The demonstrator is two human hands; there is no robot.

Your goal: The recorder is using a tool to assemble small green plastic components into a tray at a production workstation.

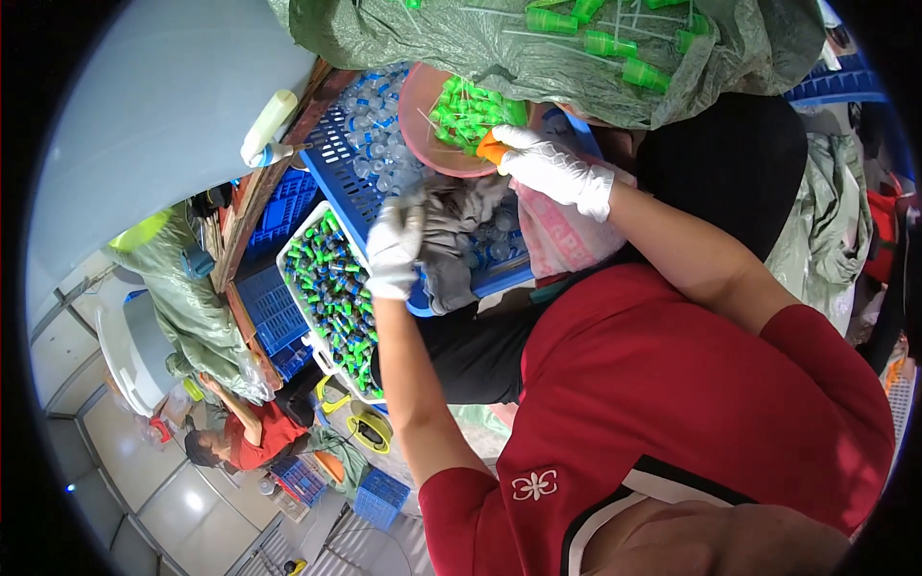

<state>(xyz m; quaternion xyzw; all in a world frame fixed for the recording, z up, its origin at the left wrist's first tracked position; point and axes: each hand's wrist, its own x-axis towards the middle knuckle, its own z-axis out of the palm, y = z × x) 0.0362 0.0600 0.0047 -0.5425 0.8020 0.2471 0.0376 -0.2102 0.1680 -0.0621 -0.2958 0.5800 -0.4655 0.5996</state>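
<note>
My right hand (pixel 562 171) wears a white glove with orange on its fingertips. Its fingers are pressed together at the right rim of a pink bowl (pixel 415 125), and whatever they hold is hidden. Bright green plastic caps (pixel 468 110), some with thin white stems, fill the bowl. My left hand (pixel 395 248), also in a white glove, is smeared by motion above the left edge of a blue crate (pixel 357 204). Clear plastic pieces with blue rings (pixel 376 130) lie in that crate, and a grey cloth (pixel 451 226) lies beside my left hand.
A white bin (pixel 322 357) of green, blue and dark assembled pieces stands left of the crate. Green caps with stems lie on a grey-green sheet (pixel 461 43) at the top. A pink towel (pixel 562 230) hangs by my right wrist. Another person (pixel 254 432) works at lower left.
</note>
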